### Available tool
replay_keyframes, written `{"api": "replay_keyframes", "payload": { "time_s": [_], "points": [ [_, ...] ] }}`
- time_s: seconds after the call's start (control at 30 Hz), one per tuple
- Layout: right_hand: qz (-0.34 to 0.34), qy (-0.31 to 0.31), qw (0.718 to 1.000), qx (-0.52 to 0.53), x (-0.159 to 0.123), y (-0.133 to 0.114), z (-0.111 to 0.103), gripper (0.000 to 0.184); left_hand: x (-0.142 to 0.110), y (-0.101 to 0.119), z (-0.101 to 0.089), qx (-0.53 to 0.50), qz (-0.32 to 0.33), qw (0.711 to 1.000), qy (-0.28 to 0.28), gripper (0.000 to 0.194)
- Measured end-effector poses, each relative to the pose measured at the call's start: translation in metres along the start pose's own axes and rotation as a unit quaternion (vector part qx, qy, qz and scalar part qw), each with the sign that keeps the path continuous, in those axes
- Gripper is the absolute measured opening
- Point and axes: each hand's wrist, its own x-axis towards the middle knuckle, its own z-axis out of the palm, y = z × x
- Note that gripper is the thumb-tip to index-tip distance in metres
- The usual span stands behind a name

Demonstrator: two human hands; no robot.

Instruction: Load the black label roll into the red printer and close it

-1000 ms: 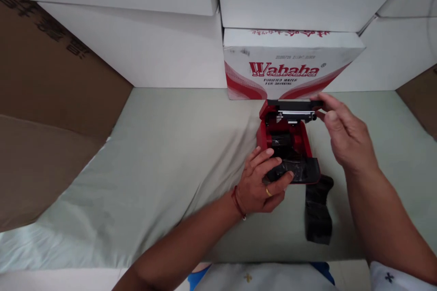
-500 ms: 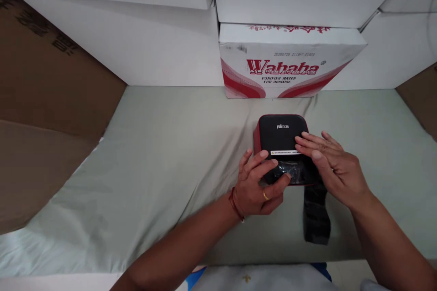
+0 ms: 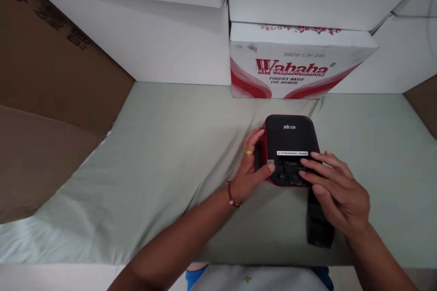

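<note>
nearby, a white carton [image 3: 302, 66] behind the black-topped device [image 3: 289, 138]

Table, draped in creased pale-green cloth [image 3: 164, 132]. White boxes [image 3: 136, 36], stacked along the rear. White-and-red Wahaha purified-water carton [image 3: 300, 75], upright before them. Brown cardboard panel [image 3: 58, 68] with dark characters, left; brown cardboard piece [image 3: 423, 107], right edge. Pale floor [image 3: 58, 277], front. Lighting: soft, dim.
</note>
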Motion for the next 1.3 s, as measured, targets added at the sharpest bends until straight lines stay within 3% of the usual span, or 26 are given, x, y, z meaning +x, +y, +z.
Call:
{"api": "replay_keyframes", "payload": {
  "time_s": [0.1, 0.33, 0.57, 0.7, 0.8, 0.87, 0.97, 1.07, 1.13, 1.2, 1.3],
  "points": [
    [-0.02, 0.018, 0.999, -0.021, -0.011, -0.006, -0.001, 0.038, 0.003, -0.005, -0.001, -0.09, -0.047, 0.995, 0.008, 0.105],
    [-0.031, 0.014, 0.999, -0.022, -0.004, -0.008, -0.005, 0.032, 0.006, -0.006, -0.003, -0.099, -0.073, 0.992, -0.014, 0.117],
    [-0.057, -0.049, 0.997, -0.01, 0.042, -0.014, -0.014, 0.017, 0.009, 0.004, 0.006, -0.176, -0.068, 0.982, -0.002, 0.108],
    [-0.066, -0.076, 0.994, -0.03, 0.055, -0.024, -0.014, 0.017, 0.009, 0.004, 0.009, -0.205, -0.077, 0.976, 0.016, 0.105],
    [-0.01, -0.075, 0.995, -0.058, 0.06, -0.018, -0.016, 0.012, 0.007, 0.001, 0.012, -0.203, -0.076, 0.976, 0.034, 0.091],
    [0.058, -0.091, 0.991, -0.074, 0.07, -0.008, -0.016, 0.015, 0.006, 0.001, 0.014, -0.22, -0.075, 0.97, 0.075, 0.079],
    [0.135, -0.197, 0.958, -0.157, 0.096, 0.006, -0.009, 0.028, 0.008, 0.004, 0.016, -0.262, -0.104, 0.945, 0.166, 0.062],
    [0.163, -0.353, 0.868, -0.308, 0.125, 0.008, 0.008, 0.036, 0.015, 0.009, 0.01, -0.3, -0.132, 0.917, 0.227, 0.051],
    [0.162, -0.414, 0.82, -0.362, 0.139, 0.004, 0.019, 0.036, 0.022, 0.011, 0.003, -0.317, -0.14, 0.906, 0.242, 0.048],
    [0.153, -0.433, 0.806, -0.372, 0.145, 0.001, 0.026, 0.032, 0.027, 0.011, -0.003, -0.322, -0.15, 0.902, 0.244, 0.045],
    [0.154, -0.434, 0.814, -0.355, 0.14, 0.0, 0.025, 0.027, 0.029, 0.01, -0.007, -0.274, -0.147, 0.918, 0.245, 0.043]
  ]
}}
